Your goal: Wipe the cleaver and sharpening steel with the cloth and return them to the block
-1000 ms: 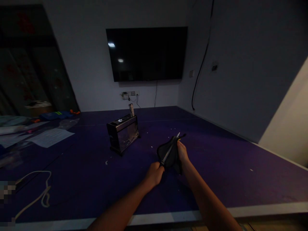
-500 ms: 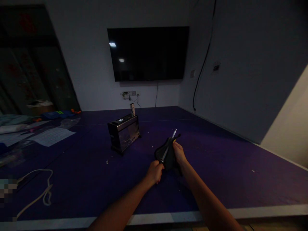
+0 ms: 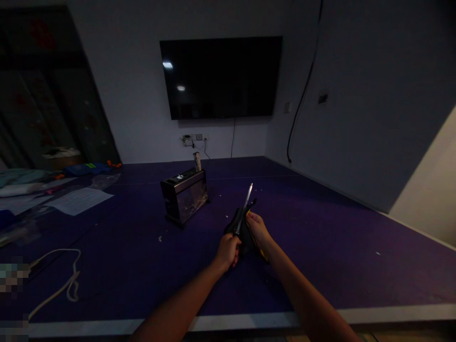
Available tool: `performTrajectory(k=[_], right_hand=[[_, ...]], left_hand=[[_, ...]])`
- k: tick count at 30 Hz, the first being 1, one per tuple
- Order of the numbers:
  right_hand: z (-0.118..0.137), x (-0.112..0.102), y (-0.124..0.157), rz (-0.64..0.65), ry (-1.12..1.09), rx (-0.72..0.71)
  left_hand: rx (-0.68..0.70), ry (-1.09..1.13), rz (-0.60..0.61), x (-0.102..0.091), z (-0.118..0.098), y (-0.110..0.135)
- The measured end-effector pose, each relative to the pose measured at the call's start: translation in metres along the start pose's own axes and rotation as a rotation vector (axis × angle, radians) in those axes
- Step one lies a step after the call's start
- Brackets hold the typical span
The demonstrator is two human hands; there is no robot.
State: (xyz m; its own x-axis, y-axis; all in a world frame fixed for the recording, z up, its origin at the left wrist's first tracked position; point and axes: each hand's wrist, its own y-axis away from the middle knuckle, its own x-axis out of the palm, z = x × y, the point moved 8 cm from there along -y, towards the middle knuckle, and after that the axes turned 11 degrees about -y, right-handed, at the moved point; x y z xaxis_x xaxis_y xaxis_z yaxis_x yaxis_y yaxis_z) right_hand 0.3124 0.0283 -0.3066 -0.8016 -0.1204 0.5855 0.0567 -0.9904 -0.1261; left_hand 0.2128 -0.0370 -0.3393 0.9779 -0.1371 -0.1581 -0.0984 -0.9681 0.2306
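In the middle of the head view, my left hand (image 3: pixel 228 251) is closed around the lower end of a slim silver rod (image 3: pixel 248 197) that points up and away. Behind and beside the rod is a dark, soft-looking case (image 3: pixel 245 240) with a bit of yellow along its edge. My right hand (image 3: pixel 258 229) pinches this case at its upper right edge, fingers pressed together. A thin black end sticks out past the fingertips. Dim light hides what exactly the rod and the dark piece are.
A dark toaster-like box (image 3: pixel 185 197) stands left of my hands on the purple tabletop (image 3: pixel 320 228). Papers (image 3: pixel 80 200) and plastic lie at far left, with a white cable (image 3: pixel 73 285) nearer. A television (image 3: pixel 224 78) hangs on the wall.
The silver rod now stands out farther beyond the dark case and points more upright. My right hand has shifted left and slightly down, closer to my left hand; more yellow edge shows.
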Motion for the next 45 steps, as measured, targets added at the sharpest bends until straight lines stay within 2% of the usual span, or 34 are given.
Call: performTrajectory(k=[16,31,39,45], right_hand=[[-0.006,0.02,0.006,0.156,0.052,0.02],[-0.005,0.034,0.012,0.311,-0.026,0.077],[-0.007,0.024,0.007,0.186,0.029,0.024],[-0.006,0.022,0.007,0.144,0.045,0.006]], left_hand=[[0.069,0.083,-0.053,-0.008,-0.004,-0.004],[0.105,0.175,-0.071,-0.008,-0.006,-0.002],[0.15,0.042,-0.105,-0.012,-0.008,-0.007],[0.374,-0.24,-0.282,-0.027,-0.025,-0.005]])
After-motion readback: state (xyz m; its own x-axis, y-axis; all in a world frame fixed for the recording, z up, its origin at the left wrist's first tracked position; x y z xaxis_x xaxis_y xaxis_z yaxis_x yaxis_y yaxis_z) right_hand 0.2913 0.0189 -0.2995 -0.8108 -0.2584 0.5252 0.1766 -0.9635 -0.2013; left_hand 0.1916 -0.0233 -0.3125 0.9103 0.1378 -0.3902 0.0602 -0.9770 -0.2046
